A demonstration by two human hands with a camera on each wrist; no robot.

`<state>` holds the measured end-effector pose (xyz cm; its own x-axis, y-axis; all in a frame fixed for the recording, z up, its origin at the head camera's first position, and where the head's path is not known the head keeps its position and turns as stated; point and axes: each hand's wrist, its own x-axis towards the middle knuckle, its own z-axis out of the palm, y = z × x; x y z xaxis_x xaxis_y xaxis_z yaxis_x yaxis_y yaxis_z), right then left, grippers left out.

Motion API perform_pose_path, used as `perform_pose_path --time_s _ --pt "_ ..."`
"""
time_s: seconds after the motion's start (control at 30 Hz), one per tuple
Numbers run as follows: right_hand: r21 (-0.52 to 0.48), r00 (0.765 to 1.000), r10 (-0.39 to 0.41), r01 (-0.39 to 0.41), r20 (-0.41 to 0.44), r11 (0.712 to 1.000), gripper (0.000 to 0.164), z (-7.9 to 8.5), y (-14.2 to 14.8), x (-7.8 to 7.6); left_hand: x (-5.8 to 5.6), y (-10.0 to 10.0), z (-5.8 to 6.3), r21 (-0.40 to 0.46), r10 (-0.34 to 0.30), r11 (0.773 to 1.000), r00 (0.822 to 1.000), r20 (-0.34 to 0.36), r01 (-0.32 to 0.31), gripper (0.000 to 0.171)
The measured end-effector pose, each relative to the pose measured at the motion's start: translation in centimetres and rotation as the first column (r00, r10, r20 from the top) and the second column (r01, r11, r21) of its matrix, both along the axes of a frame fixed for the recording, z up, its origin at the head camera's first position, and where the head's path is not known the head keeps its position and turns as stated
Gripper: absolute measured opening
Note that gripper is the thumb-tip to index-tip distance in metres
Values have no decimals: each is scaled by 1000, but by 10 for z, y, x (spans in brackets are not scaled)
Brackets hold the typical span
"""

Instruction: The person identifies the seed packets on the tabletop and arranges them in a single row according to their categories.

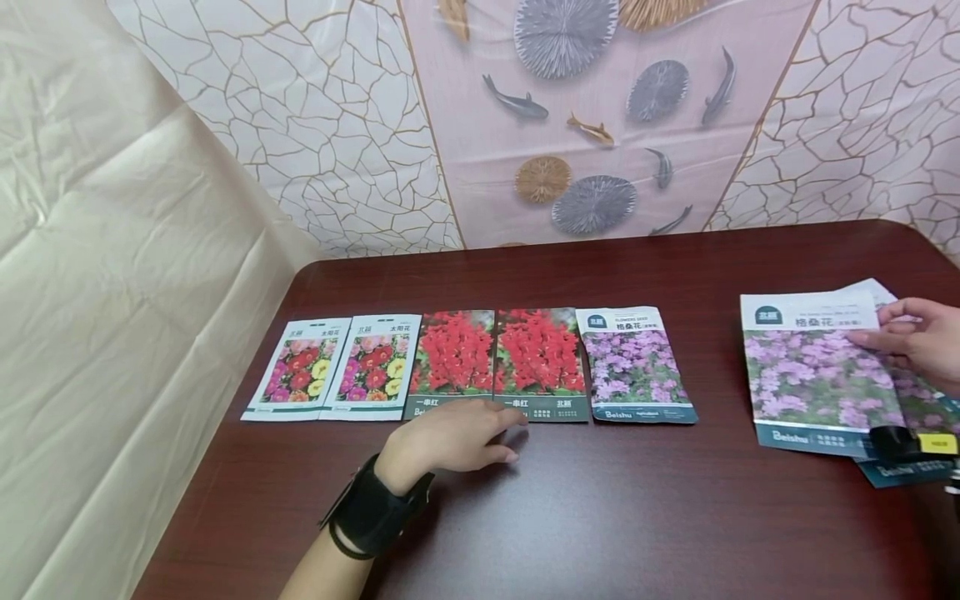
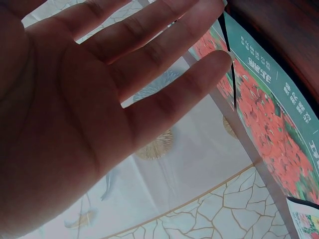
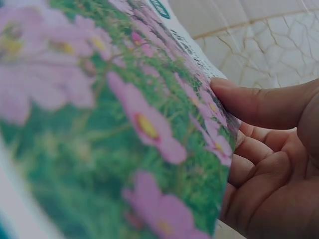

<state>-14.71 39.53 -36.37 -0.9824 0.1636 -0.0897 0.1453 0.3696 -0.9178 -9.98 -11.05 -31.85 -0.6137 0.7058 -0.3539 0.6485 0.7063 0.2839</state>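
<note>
My right hand (image 1: 918,337) pinches a purple-flowered seed packet (image 1: 821,379) by its right edge, thumb on the printed front. In the right wrist view the thumb (image 3: 259,104) lies over the packet's edge with the fingers behind it. Behind it, a second purple-flowered packet (image 1: 903,475) shows partly, the rest hidden. My left hand (image 1: 457,437) is spread with loose fingers at the lower edge of two red-flowered seed packets, the left one (image 1: 453,350) and the right one (image 1: 540,350). The left wrist view shows its bare palm (image 2: 65,119), holding nothing.
Two packets with mixed bright flowers, one (image 1: 296,371) at the row's left end and another (image 1: 372,367) beside it, lie left of the red ones. A purple-flowered packet (image 1: 637,367) ends the row on the right. The dark wooden table (image 1: 600,508) backs onto a patterned cloth (image 1: 337,125).
</note>
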Motion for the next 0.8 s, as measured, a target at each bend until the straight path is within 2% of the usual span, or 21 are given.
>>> perform_pose_path --time_s 0.07,0.2,0.3,0.47,0.63,0.73,0.8 --pt "80 1000 -1 -2 30 997 21 -4 -1 -5 0 0 0 0 0 1000 1000 0 0 38" --pt "217 997 -4 -11 71 976 35 -14 -2 -12 1 0 0 0 -1 1000 1000 -3 1 39" --pt "287 996 27 -49 81 957 46 -19 -7 -15 1 0 -1 1 -1 1000 1000 -3 1 38" --pt "333 988 113 -142 107 932 58 -10 -27 -12 1 0 -1 3 -2 1000 1000 -4 2 38" --pt "373 965 208 -253 157 893 70 -5 -33 -11 0 0 -1 1 -4 1000 1000 -2 4 39" --pt "423 961 223 -271 161 864 77 -22 -16 -21 0 0 0 -1 -5 1000 1000 -2 5 39" --pt "478 958 227 -284 175 831 84 -38 1 -31 0 0 0 -2 -6 1000 1000 -1 6 39"
